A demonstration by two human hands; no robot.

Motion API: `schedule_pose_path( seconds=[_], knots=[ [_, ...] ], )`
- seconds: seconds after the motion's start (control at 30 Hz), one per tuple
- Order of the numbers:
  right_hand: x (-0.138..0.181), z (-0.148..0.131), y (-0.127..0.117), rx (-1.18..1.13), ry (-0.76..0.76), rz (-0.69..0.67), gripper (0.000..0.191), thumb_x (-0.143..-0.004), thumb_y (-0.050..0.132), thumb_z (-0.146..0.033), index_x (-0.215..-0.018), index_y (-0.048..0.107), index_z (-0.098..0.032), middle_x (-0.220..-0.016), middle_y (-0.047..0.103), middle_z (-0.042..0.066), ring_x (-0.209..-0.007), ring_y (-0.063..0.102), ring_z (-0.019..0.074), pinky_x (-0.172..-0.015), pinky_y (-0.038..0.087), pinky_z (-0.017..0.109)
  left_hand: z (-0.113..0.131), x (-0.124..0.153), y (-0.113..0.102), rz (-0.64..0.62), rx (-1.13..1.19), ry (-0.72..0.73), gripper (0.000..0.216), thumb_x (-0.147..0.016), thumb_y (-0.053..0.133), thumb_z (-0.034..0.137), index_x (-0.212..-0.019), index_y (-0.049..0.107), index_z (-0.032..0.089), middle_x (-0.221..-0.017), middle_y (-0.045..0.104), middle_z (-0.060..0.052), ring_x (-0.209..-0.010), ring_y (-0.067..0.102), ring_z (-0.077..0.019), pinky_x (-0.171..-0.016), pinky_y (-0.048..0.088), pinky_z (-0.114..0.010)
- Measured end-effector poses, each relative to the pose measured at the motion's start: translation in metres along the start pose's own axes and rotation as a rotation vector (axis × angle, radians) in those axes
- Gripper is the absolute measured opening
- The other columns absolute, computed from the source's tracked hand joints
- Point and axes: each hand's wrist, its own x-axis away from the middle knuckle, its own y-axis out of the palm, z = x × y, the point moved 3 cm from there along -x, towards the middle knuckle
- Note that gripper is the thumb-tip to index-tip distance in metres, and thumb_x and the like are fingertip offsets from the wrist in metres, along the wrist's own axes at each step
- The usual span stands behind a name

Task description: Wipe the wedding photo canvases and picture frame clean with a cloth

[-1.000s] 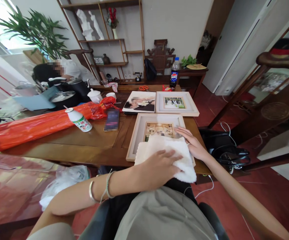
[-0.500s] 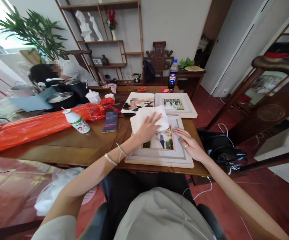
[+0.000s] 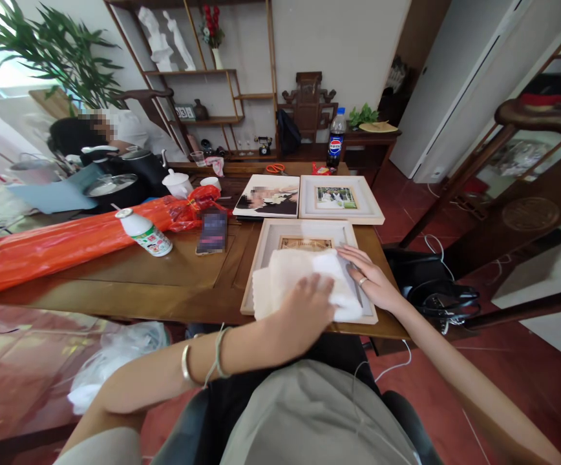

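A light wooden picture frame [image 3: 261,240] lies flat on the brown table [image 3: 183,281] in front of me. A folded white cloth [image 3: 293,261] covers most of the picture [image 3: 304,243] in it. My left hand [image 3: 304,316] presses on the cloth near the frame's front edge, its fingers a little curled and smeared by motion. On the frame's right side rests my right hand [image 3: 372,278], fingers stretched out and a ring on one of them. Behind lie a second framed photo [image 3: 336,197] and a photo panel [image 3: 268,197] showing people.
Left of the frame are a phone [image 3: 211,232], a white bottle [image 3: 143,232] and a long red plastic-wrapped bundle [image 3: 81,236]. A cola bottle [image 3: 336,141] and orange-handled scissors [image 3: 275,168] stand or lie at the back. A person [image 3: 125,129] leans at the far left.
My left hand has drawn the cloth toward me, from the frame's upper part down to its front edge. My right hand has stayed on the frame's right side.
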Motion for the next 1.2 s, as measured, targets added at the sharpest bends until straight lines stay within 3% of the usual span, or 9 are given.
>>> schedule_pose_path(
  seconds=[0.1,0.2,0.4,0.5,0.57,0.77,0.9,1.0,1.2],
  knots=[
    [0.0,0.0,-0.001,-0.018,-0.017,-0.014,0.04,-0.095,0.043,-0.03,-0.133,0.053,-0.033,-0.142,0.051,0.005,-0.139,0.037,0.0248,-0.116,0.028,0.055,0.029,0.018,-0.014,0.133,-0.012,0.085,0.027,-0.096,0.048,0.03,-0.1,0.073,0.024,-0.142,0.05,-0.008,-0.128,0.048,-0.0319,-0.1,0.042,-0.044],
    [-0.001,0.001,-0.002,-0.018,-0.022,-0.012,0.04,-0.095,0.043,-0.03,-0.133,0.053,-0.033,-0.142,0.051,0.005,-0.138,0.037,0.0249,-0.115,0.029,0.055,0.034,0.016,-0.011,0.154,-0.026,0.075,0.029,-0.098,0.045,0.031,-0.105,0.072,0.025,-0.143,0.049,-0.008,-0.129,0.048,-0.032,-0.099,0.043,-0.045],
    [-0.001,0.003,-0.001,0.01,0.0,0.013,0.038,-0.096,0.043,-0.034,-0.132,0.054,-0.033,-0.141,0.053,0.004,-0.137,0.039,0.0248,-0.115,0.029,0.057,-0.035,-0.023,0.026,-0.023,-0.008,-0.166,0.032,-0.095,0.046,0.015,-0.116,0.067,0.024,-0.147,0.044,-0.008,-0.132,0.045,-0.0309,-0.101,0.044,-0.046],
    [0.0,0.003,0.0,0.017,0.007,0.02,0.038,-0.096,0.042,-0.035,-0.133,0.053,-0.033,-0.142,0.052,0.004,-0.138,0.039,0.0248,-0.115,0.029,0.057,-0.073,-0.035,0.035,-0.018,0.001,-0.239,0.035,-0.093,0.045,0.011,-0.119,0.065,0.023,-0.15,0.039,-0.008,-0.137,0.038,-0.0314,-0.107,0.038,-0.049],
    [0.0,0.003,0.0,0.013,0.005,0.015,0.038,-0.096,0.042,-0.034,-0.133,0.053,-0.034,-0.142,0.052,0.004,-0.138,0.039,0.0243,-0.115,0.029,0.057,-0.08,-0.032,0.031,-0.01,0.01,-0.223,0.037,-0.092,0.044,0.009,-0.122,0.062,0.021,-0.148,0.042,-0.009,-0.136,0.039,-0.0296,-0.106,0.038,-0.047],
    [0.0,0.001,0.0,0.006,0.004,0.001,0.039,-0.096,0.042,-0.034,-0.134,0.052,-0.034,-0.142,0.051,0.003,-0.139,0.037,0.0236,-0.116,0.027,0.056,-0.022,0.023,-0.013,-0.079,0.084,0.024,0.028,-0.089,0.054,0.017,-0.115,0.064,0.021,-0.135,0.055,-0.012,-0.12,0.056,-0.0279,-0.091,0.05,-0.039],
    [0.0,0.001,0.0,0.006,0.009,-0.007,0.039,-0.097,0.041,-0.033,-0.135,0.051,-0.035,-0.143,0.05,0.002,-0.14,0.036,0.023,-0.117,0.026,0.055,-0.005,0.046,-0.021,0.003,0.063,-0.011,0.024,-0.091,0.052,0.019,-0.108,0.067,0.025,-0.138,0.054,-0.009,-0.121,0.055,-0.0285,-0.093,0.049,-0.041],
    [0.0,0.002,0.0,0.007,0.009,-0.004,0.039,-0.096,0.041,-0.032,-0.134,0.052,-0.034,-0.143,0.051,0.003,-0.139,0.036,0.0232,-0.117,0.026,0.055,-0.027,0.038,-0.002,-0.032,0.057,-0.077,0.028,-0.093,0.048,0.016,-0.112,0.066,0.024,-0.143,0.049,-0.008,-0.127,0.051,-0.0274,-0.097,0.048,-0.04],
    [0.0,0.003,0.001,0.005,0.003,0.005,0.039,-0.096,0.04,-0.03,-0.134,0.052,-0.032,-0.143,0.05,0.005,-0.139,0.037,0.0236,-0.116,0.027,0.056,-0.115,0.003,0.045,0.068,0.098,-0.176,0.03,-0.094,0.046,0.015,-0.116,0.065,0.02,-0.151,0.037,-0.008,-0.14,0.033,-0.0257,-0.113,0.03,-0.046]
  ],
)
